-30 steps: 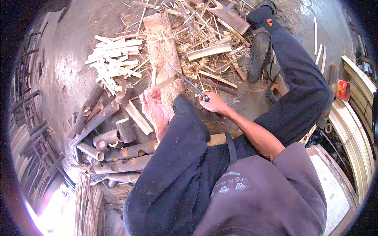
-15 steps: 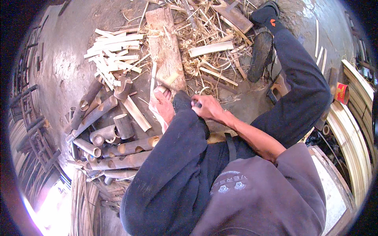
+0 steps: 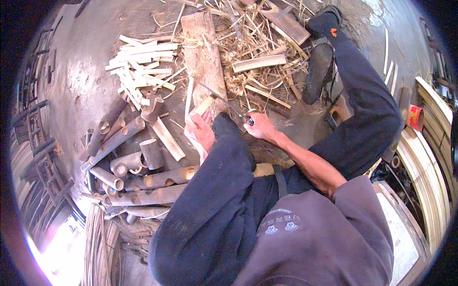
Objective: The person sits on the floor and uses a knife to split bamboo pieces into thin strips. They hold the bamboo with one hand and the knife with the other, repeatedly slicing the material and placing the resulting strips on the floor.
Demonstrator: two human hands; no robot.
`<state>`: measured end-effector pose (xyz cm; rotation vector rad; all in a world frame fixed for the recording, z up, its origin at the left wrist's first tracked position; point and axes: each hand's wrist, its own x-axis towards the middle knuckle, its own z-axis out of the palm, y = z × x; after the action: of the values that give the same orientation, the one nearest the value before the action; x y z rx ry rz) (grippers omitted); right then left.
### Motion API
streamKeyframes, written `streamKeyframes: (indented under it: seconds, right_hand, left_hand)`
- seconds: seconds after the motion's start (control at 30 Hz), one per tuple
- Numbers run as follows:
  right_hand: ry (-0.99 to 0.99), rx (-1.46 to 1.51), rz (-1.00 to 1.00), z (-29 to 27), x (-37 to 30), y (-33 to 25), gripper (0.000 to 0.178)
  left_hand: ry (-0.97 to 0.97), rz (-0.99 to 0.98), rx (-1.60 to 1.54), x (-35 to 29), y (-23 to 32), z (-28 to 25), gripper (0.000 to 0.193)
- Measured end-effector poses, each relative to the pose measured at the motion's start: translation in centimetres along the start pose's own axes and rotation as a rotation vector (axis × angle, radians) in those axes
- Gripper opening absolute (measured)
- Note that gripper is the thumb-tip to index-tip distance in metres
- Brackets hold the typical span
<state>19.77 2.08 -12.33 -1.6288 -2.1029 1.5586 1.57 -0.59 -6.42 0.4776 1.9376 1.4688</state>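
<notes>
My left hand (image 3: 200,130) is closed around a short pale bamboo piece (image 3: 204,106), which lies over the lower end of a worn wooden plank (image 3: 204,52). In my right hand (image 3: 262,127) is the dark handle of a knife (image 3: 229,104). Its long thin blade slants up and left, meeting the far end of the bamboo piece. Between the two hands rests my left foot (image 3: 221,125), against the plank's near end. A narrow pale strip (image 3: 189,97) lies along the plank's left edge. The fingertips under the bamboo piece are partly hidden.
Split bamboo strips (image 3: 143,59) are heaped left of the plank, with shavings (image 3: 253,43) to its right. Cut bamboo tubes (image 3: 148,152) lie at my left. My right leg (image 3: 367,90) stretches out beside a saw (image 3: 339,112). Long pale slats (image 3: 420,167) stand at the right.
My right hand has moved a little to the right. The knife blade, hardly visible before, now shows across the end of the bamboo piece. My left hand keeps its hold.
</notes>
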Motion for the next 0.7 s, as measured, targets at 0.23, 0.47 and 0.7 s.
streamKeyframes:
  seconds: [0.23,0.47,0.7]
  right_hand:
    - [-0.083,0.061,-0.024,-0.7,-1.4,-1.2,0.026]
    - [0.011,0.04,-0.047,-0.3,-1.0,-0.5,0.025]
    - [0.024,0.053,-0.098,-0.4,-1.9,-0.4,0.031]
  left_hand:
    - [-0.009,-0.006,0.053,-0.7,0.4,-0.3,0.029]
    - [-0.028,-0.059,0.206,-1.2,2.6,0.8,0.029]
    - [-0.033,-0.014,-0.037,0.0,-0.7,0.6,0.029]
